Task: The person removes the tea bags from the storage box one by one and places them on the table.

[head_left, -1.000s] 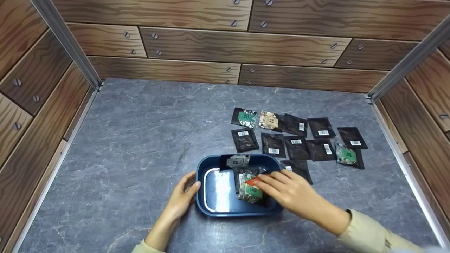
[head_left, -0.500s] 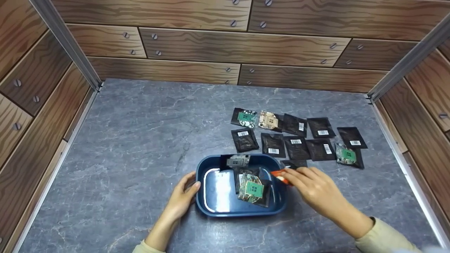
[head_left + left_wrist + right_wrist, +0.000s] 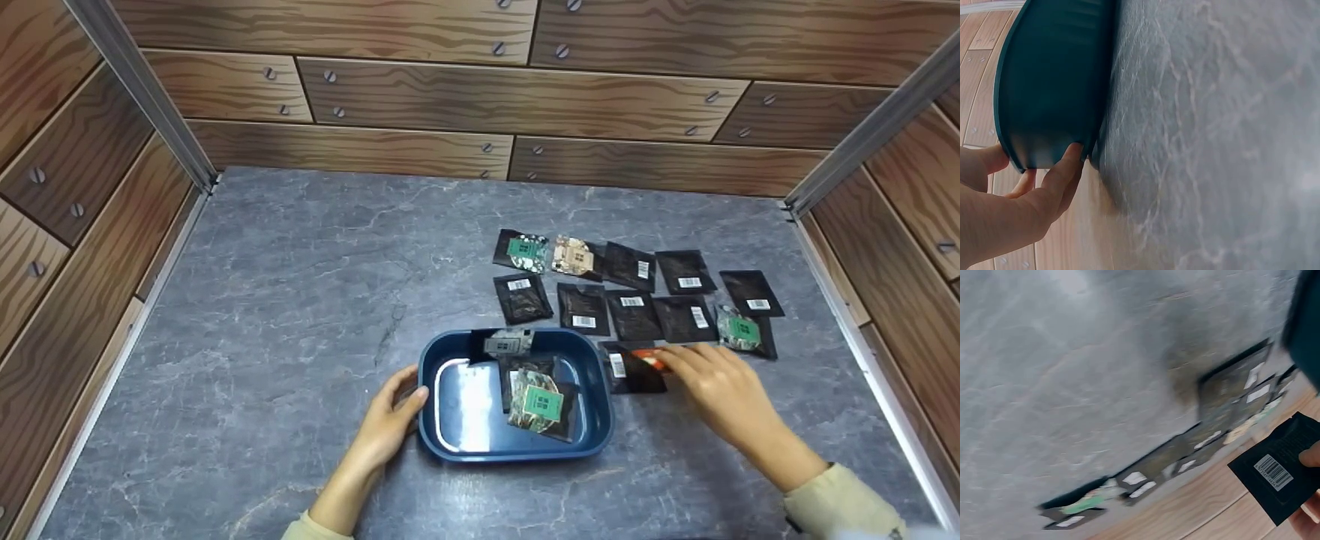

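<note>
My left hand (image 3: 386, 421) holds the left end of a blue plastic bin (image 3: 517, 457), its thumb over the rim and its fingers against the outer wall (image 3: 1053, 84). Just right of the bin, my right hand (image 3: 724, 390) pinches a small flat sachet (image 3: 1283, 469). Its black back carries a white barcode; in the head view an orange-red face shows. Beneath that hand lies a black sachet (image 3: 628, 379) on the table, beside the bin. Inside the bin, a green-labelled sachet (image 3: 541, 405) overlaps a dark one (image 3: 514, 366), and a grey-labelled sachet (image 3: 508, 345) leans on the far wall.
Behind and right of the bin, several black sachets (image 3: 634, 315) lie in loose rows, mostly barcode up. Some show printed fronts, such as a green one (image 3: 525, 251) and a beige one (image 3: 576, 257). Wood-patterned walls (image 3: 420, 90) enclose the grey marbled table (image 3: 285, 300).
My right hand has moved right, carrying the orange-red sachet from over the bin to above the table on its right. The left hand and the bin have stayed in place.
</note>
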A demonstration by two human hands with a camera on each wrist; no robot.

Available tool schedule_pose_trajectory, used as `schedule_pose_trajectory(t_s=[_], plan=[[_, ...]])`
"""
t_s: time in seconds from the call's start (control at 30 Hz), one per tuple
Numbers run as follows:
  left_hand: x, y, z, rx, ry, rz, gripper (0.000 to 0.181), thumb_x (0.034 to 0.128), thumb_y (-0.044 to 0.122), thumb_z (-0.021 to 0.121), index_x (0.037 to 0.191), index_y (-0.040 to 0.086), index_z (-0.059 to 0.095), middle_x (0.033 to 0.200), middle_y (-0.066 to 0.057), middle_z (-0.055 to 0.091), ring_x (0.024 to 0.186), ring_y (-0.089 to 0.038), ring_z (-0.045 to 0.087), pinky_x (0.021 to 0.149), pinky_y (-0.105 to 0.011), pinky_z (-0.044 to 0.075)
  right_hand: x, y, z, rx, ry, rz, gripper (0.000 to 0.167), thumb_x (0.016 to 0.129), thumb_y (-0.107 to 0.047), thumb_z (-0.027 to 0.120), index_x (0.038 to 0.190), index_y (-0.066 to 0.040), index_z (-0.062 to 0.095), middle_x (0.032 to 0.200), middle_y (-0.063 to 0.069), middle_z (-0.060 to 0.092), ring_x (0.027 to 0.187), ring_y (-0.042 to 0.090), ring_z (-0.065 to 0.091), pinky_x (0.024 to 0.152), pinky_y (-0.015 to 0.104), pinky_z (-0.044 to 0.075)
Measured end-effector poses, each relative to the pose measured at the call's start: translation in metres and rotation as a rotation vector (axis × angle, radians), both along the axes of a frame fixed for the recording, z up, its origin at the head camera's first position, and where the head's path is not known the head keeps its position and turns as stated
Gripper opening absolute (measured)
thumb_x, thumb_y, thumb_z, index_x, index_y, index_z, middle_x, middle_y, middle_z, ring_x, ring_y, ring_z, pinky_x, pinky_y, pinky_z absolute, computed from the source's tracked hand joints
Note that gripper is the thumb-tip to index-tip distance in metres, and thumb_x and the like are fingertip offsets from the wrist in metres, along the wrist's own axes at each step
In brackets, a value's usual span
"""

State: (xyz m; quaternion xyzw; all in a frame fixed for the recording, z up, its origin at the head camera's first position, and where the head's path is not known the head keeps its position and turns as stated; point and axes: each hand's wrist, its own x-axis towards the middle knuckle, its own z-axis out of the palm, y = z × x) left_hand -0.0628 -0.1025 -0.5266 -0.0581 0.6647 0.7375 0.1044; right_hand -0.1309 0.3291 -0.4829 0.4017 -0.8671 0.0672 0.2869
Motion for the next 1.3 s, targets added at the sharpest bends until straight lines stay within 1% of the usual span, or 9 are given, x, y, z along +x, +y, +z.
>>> schedule_pose_trajectory(t_s=[0.1, 0.3, 0.43, 0.67, 0.87, 1.0, 1.1, 1.17, 1.3], plan=[[0.0, 0.0, 0.0, -0.003, 0.006, 0.001, 0.053, 0.1038, 0.016, 0.052, 0.147, -0.009, 0.033, 0.146, -0.033, 0.038, 0.132, -0.042, 0.044, 0.097, -0.043, 0.051, -0.003, 0.011, -0.006, 0.008, -0.021, -0.037, 0.038, 0.073, 0.015, 0.056, 0.107, 0.004, 0.071, 0.102, 0.02, 0.071, 0.082, 0.035, 0.064, 0.071, 0.051, 0.054], [0.0, 0.0, 0.0, -0.013, -0.009, 0.007, 0.054, 0.1035, 0.016, 0.052, 0.147, -0.008, 0.033, 0.147, -0.033, 0.038, 0.134, -0.043, 0.042, 0.098, -0.045, 0.05, -0.009, 0.027, -0.018, 0.055, -0.041, -0.103, 0.033, 0.079, 0.01, 0.054, 0.107, 0.004, 0.071, 0.103, 0.018, 0.07, 0.086, 0.036, 0.064, 0.076, 0.053, 0.053], [-0.001, 0.0, 0.0, -0.021, -0.019, 0.01, 0.053, 0.1035, 0.016, 0.052, 0.147, -0.008, 0.033, 0.147, -0.032, 0.038, 0.134, -0.042, 0.043, 0.098, -0.044, 0.05, -0.012, 0.035, -0.024, 0.084, -0.055, -0.124, 0.033, 0.081, 0.008, 0.052, 0.108, 0.004, 0.071, 0.103, 0.019, 0.07, 0.087, 0.036, 0.063, 0.076, 0.054, 0.053], [-0.001, 0.001, 0.0, -0.024, -0.014, 0.011, 0.053, 0.1037, 0.014, 0.051, 0.147, -0.008, 0.033, 0.147, -0.033, 0.038, 0.133, -0.042, 0.044, 0.097, -0.045, 0.051, -0.013, 0.043, -0.035, 0.106, -0.09, -0.145, 0.037, 0.077, 0.012, 0.052, 0.107, 0.003, 0.072, 0.101, 0.018, 0.071, 0.085, 0.036, 0.063, 0.077, 0.053, 0.054], [-0.001, 0.0, -0.001, -0.02, -0.003, 0.001, 0.052, 0.1038, 0.014, 0.051, 0.147, -0.008, 0.034, 0.146, -0.032, 0.039, 0.132, -0.042, 0.045, 0.096, -0.043, 0.052, -0.01, 0.044, -0.042, 0.122, -0.138, -0.158, 0.038, 0.073, 0.008, 0.065, 0.109, 0.002, 0.072, 0.101, 0.019, 0.07, 0.082, 0.039, 0.065, 0.075, 0.055, 0.054], [-0.002, -0.001, -0.001, -0.011, 0.002, -0.008, 0.049, 0.1036, 0.012, 0.05, 0.146, -0.008, 0.036, 0.145, -0.032, 0.04, 0.131, -0.04, 0.046, 0.094, -0.042, 0.052, -0.007, 0.047, -0.045, 0.141, -0.179, -0.158, 0.04, 0.073, 0.001, 0.071, 0.113, 0.002, 0.071, 0.112, 0.021, 0.068, 0.085, 0.041, 0.066, 0.074, 0.056, 0.055], [-0.002, -0.001, -0.001, -0.009, 0.002, -0.006, 0.049, 0.1036, 0.012, 0.05, 0.146, -0.008, 0.036, 0.145, -0.032, 0.04, 0.13, -0.039, 0.047, 0.094, -0.043, 0.052, -0.005, 0.048, -0.047, 0.158, -0.223, -0.172, 0.045, 0.074, 0.0, 0.073, 0.119, 0.001, 0.069, 0.119, 0.022, 0.066, 0.089, 0.042, 0.066, 0.076, 0.058, 0.054], [-0.002, 0.0, -0.001, -0.007, 0.004, -0.003, 0.05, 0.1038, 0.013, 0.05, 0.146, -0.008, 0.035, 0.145, -0.032, 0.04, 0.13, -0.04, 0.047, 0.094, -0.043, 0.052, -0.004, 0.048, -0.047, 0.174, -0.25, -0.184, 0.049, 0.073, -0.001, 0.076, 0.121, 0.0, 0.067, 0.122, 0.024, 0.064, 0.091, 0.044, 0.066, 0.078, 0.059, 0.054], [-0.002, 0.0, -0.001, -0.001, 0.0, 0.003, 0.05, 0.1038, 0.013, 0.05, 0.146, -0.008, 0.035, 0.145, -0.032, 0.04, 0.131, -0.041, 0.046, 0.095, -0.043, 0.051, -0.002, 0.048, -0.048, 0.199, -0.288, -0.208, 0.051, 0.075, -0.004, 0.078, 0.124, 0.0, 0.066, 0.125, 0.025, 0.062, 0.096, 0.046, 0.065, 0.081, 0.062, 0.052]])
